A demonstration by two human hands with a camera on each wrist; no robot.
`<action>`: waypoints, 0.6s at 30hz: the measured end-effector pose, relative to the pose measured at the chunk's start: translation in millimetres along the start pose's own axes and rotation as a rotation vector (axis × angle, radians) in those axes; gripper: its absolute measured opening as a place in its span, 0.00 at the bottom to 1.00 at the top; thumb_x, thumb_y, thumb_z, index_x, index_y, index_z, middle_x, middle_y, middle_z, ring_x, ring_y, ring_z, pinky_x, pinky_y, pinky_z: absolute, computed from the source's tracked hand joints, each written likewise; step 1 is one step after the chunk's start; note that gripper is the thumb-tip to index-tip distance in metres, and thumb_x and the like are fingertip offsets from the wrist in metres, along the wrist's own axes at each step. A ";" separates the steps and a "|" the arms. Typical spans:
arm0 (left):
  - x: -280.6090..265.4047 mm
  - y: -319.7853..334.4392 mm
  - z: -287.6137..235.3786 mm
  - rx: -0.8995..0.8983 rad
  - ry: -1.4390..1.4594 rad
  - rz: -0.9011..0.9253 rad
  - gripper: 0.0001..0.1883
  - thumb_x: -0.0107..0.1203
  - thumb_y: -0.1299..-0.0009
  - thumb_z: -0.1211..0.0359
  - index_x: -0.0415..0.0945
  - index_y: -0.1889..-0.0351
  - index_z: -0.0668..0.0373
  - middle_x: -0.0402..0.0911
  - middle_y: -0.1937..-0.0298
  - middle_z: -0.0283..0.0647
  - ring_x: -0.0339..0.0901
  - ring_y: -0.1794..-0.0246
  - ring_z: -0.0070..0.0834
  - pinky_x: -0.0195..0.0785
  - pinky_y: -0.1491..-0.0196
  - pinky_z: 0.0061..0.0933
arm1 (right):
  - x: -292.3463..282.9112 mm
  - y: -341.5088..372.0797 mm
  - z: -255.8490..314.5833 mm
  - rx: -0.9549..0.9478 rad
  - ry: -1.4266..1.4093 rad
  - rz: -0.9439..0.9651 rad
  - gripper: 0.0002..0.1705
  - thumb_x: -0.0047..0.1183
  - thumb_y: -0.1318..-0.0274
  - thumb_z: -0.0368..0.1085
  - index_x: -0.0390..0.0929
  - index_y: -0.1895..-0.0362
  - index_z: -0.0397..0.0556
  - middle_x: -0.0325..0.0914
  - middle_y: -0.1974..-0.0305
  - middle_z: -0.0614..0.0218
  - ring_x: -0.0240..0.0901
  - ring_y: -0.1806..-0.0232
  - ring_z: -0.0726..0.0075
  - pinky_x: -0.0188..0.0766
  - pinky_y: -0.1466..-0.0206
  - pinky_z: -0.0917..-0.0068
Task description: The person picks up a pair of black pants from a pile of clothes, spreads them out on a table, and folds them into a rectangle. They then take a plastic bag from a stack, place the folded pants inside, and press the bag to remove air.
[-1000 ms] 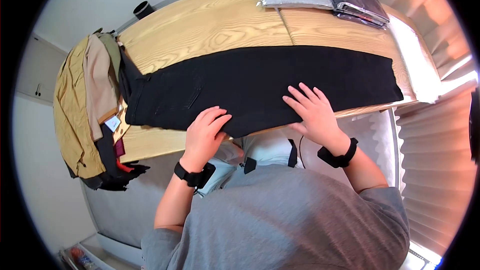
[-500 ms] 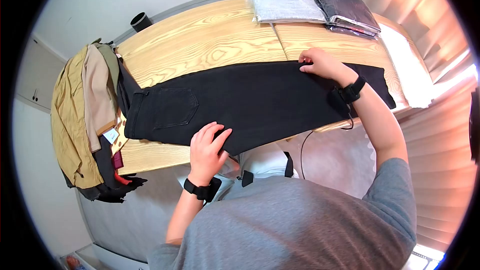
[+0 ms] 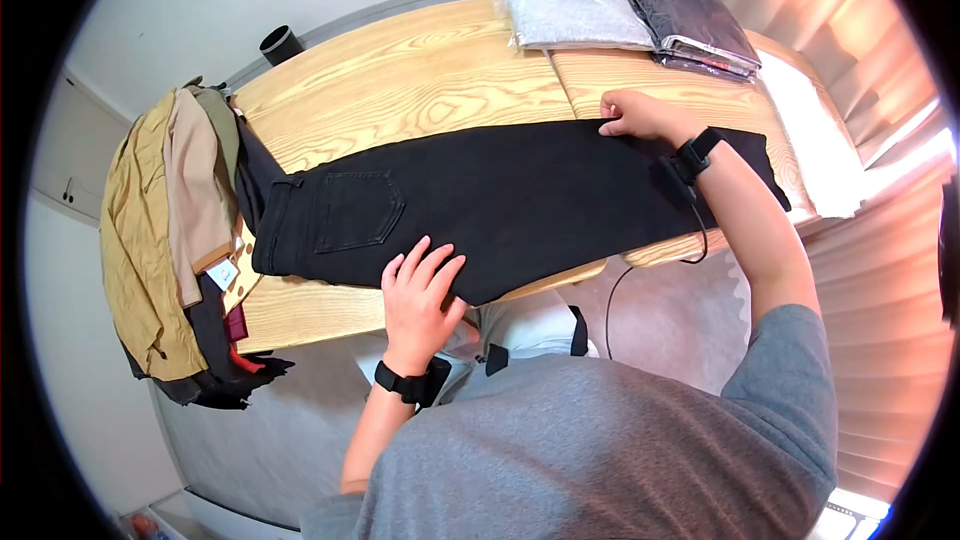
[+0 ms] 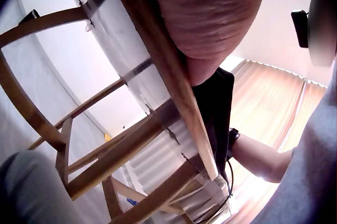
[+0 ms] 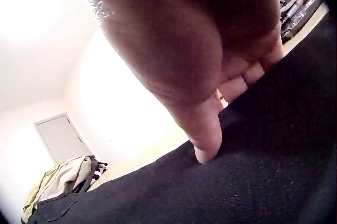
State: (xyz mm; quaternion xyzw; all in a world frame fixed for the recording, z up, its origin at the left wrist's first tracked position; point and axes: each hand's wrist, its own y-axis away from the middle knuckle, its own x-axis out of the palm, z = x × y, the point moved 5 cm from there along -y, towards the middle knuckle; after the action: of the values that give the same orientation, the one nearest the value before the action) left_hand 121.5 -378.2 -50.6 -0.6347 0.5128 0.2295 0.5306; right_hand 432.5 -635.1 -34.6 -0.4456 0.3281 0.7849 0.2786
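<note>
A pair of black jeans (image 3: 500, 200), folded lengthwise, lies across the wooden table with its back pocket (image 3: 360, 211) and waistband toward the left. My left hand (image 3: 422, 305) rests with spread fingers on the near edge of the jeans, at the crotch point that juts over the table's front. At the far edge, my right hand (image 3: 648, 118) pinches the cloth of the leg. In the right wrist view its thumb (image 5: 208, 142) presses on top of the black fabric, and the other fingers curl beyond the edge, their tips hidden.
Several garments, a tan jacket (image 3: 150, 240) outermost, hang over the table's left end. Two bagged folded garments, one light grey (image 3: 580, 15) and one dark (image 3: 690, 25), lie at the back right. A black cup (image 3: 281, 45) stands at the back left. A cable (image 3: 612, 310) hangs below the right wrist.
My right hand has gone from lying flat near the front edge to gripping the jeans' far edge. The left hand stays on the near edge. The back pocket shows more plainly now.
</note>
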 end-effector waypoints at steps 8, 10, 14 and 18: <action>0.5 -0.6 -1.8 0.002 0.001 -0.001 0.25 0.54 0.53 0.74 0.77 0.52 0.55 0.76 0.44 0.37 0.66 0.36 0.40 0.54 0.38 0.46 | -11.9 28.5 -39.7 0.038 -0.014 -0.088 0.20 0.61 0.50 0.40 0.73 0.54 0.46 0.79 0.56 0.57 0.74 0.54 0.53 0.70 0.51 0.63; -0.1 -1.5 -2.2 0.005 -0.007 0.015 0.23 0.56 0.51 0.72 0.78 0.52 0.55 0.75 0.44 0.37 0.66 0.36 0.39 0.55 0.39 0.45 | -20.0 39.4 -57.5 0.135 0.011 -0.040 0.18 0.63 0.54 0.37 0.75 0.57 0.47 0.79 0.57 0.58 0.75 0.54 0.55 0.70 0.52 0.63; 0.7 -3.0 -5.6 0.005 -0.001 0.010 0.24 0.52 0.52 0.76 0.77 0.53 0.57 0.75 0.45 0.38 0.66 0.36 0.40 0.54 0.38 0.45 | -24.0 76.1 -46.9 0.456 0.423 -0.269 0.25 0.62 0.51 0.49 0.74 0.52 0.51 0.78 0.53 0.58 0.74 0.47 0.52 0.68 0.45 0.52; 1.2 -2.7 -6.6 -0.001 -0.020 0.032 0.25 0.51 0.52 0.77 0.76 0.52 0.58 0.75 0.44 0.38 0.65 0.35 0.41 0.53 0.37 0.45 | -17.4 126.6 -65.1 0.787 0.384 -0.141 0.45 0.50 0.45 0.64 0.50 0.28 0.62 0.46 0.27 0.54 0.47 0.28 0.42 0.45 0.32 0.36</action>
State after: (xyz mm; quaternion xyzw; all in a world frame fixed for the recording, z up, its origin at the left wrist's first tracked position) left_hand 122.6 -385.0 -48.3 -0.6245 0.5172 0.2446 0.5317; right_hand 381.5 -767.1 -10.6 -0.4648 0.6165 0.4823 0.4138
